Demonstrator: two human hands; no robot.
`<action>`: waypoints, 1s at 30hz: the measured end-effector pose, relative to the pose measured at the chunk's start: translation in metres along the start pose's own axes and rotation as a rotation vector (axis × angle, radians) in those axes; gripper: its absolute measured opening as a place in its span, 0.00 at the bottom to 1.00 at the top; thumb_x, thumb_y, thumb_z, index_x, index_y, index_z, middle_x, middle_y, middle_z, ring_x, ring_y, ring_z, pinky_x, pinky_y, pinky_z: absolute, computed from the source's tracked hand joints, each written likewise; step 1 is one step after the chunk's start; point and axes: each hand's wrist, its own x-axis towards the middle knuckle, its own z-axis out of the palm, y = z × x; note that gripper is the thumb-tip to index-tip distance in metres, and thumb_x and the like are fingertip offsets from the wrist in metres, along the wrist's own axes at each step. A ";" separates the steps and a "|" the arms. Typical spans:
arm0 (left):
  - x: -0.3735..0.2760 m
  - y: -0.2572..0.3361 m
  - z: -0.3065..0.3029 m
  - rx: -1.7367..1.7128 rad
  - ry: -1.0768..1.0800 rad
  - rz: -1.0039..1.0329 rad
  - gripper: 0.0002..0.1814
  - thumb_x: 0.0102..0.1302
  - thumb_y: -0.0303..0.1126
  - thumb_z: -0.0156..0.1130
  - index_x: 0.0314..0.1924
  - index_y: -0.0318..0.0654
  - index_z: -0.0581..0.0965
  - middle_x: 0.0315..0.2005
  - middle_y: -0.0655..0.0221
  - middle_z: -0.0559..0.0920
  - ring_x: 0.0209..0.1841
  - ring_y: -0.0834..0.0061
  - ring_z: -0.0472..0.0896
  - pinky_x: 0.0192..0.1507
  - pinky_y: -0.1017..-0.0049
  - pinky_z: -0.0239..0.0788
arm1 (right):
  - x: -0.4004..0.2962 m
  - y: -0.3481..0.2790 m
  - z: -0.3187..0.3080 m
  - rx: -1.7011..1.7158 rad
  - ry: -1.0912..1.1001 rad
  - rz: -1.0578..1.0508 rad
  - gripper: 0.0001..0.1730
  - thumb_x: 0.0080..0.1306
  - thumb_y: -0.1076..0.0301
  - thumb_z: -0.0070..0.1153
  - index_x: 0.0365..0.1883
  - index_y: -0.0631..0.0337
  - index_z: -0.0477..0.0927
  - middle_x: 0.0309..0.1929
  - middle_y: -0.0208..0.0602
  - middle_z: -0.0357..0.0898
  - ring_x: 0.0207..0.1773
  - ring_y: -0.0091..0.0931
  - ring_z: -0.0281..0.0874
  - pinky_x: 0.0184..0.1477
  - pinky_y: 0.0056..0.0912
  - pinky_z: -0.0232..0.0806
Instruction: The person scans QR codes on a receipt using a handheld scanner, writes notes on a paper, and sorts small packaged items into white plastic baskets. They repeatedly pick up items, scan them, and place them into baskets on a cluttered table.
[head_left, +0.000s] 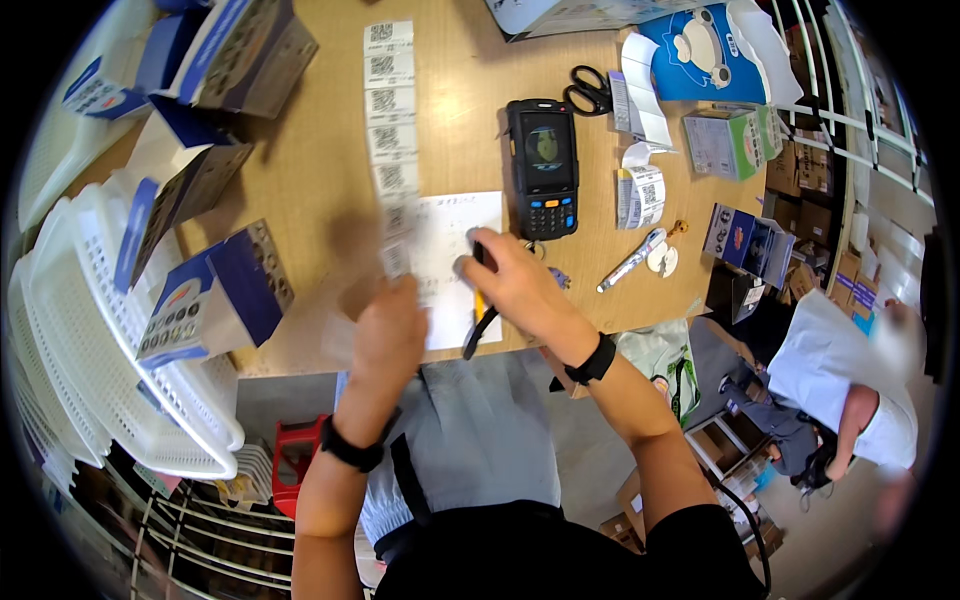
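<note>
A long strip of paper labels (391, 142) printed with codes runs down the wooden table (322, 150). My left hand (390, 319), blurred, is at the strip's near end; its fingers look closed, but what they grip cannot be told. My right hand (510, 281) lies over a white sheet of paper (450, 315) bearing writing. Between its thumb and fingers is a dark object, partly hidden, with a yellow part below it and a black strap (481, 332) hanging near the table's edge. Just beyond this hand lies a handheld barcode terminal (545, 169) with its screen lit.
Open blue cardboard boxes (225, 292) and white plastic baskets (127, 352) crowd the left. Black-handled scissors (589, 91), a label roll (641, 196), a pen (632, 261) and a green-white box (724, 142) lie right. Beyond the table, at right, is another person (840, 382).
</note>
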 end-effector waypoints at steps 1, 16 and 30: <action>0.003 -0.015 -0.001 -0.043 0.047 0.072 0.17 0.49 0.25 0.60 0.42 0.39 0.73 0.35 0.57 0.76 0.37 0.57 0.76 0.40 0.67 0.69 | -0.003 0.007 0.000 -0.050 0.049 -0.123 0.12 0.55 0.69 0.51 0.36 0.64 0.69 0.34 0.43 0.70 0.36 0.38 0.67 0.38 0.35 0.62; 0.011 -0.032 -0.028 -0.414 -0.158 0.018 0.28 0.49 0.17 0.58 0.53 0.39 0.70 0.44 0.58 0.77 0.48 0.66 0.76 0.49 0.76 0.65 | 0.026 0.051 -0.079 -0.517 0.427 -0.238 0.27 0.44 0.81 0.52 0.45 0.53 0.79 0.25 0.33 0.59 0.29 0.30 0.60 0.33 0.29 0.57; 0.011 -0.036 -0.021 -0.347 -0.118 0.042 0.30 0.47 0.16 0.58 0.55 0.39 0.70 0.45 0.62 0.77 0.41 0.79 0.74 0.39 0.81 0.66 | -0.014 0.028 -0.021 0.337 0.662 -0.212 0.18 0.62 0.61 0.46 0.40 0.69 0.76 0.31 0.39 0.67 0.26 0.24 0.61 0.29 0.23 0.58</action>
